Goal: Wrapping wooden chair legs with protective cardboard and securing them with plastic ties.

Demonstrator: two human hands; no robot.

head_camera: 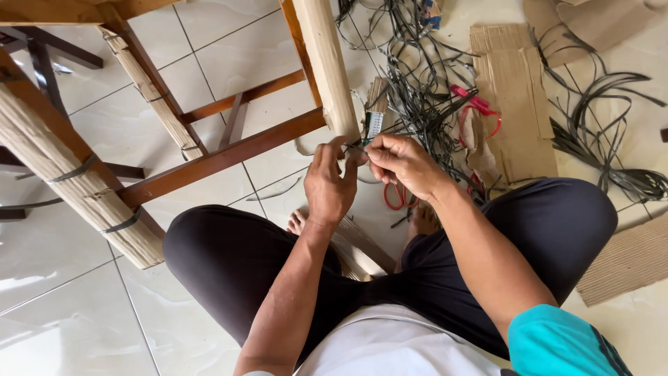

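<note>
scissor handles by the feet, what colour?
Red; the scissors lie on the floor under the right hand. Head view.

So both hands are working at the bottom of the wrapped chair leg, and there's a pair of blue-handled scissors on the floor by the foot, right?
Not quite. The head view shows both hands, left hand and right hand, at the bottom of the wrapped chair leg, but the scissors on the floor by the foot have red handles, not blue.

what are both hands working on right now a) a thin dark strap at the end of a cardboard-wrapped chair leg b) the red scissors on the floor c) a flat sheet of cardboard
a: the left hand and right hand pinch a thin dark strap at the wrapped chair leg; the red scissors lie untouched on the floor.
</note>
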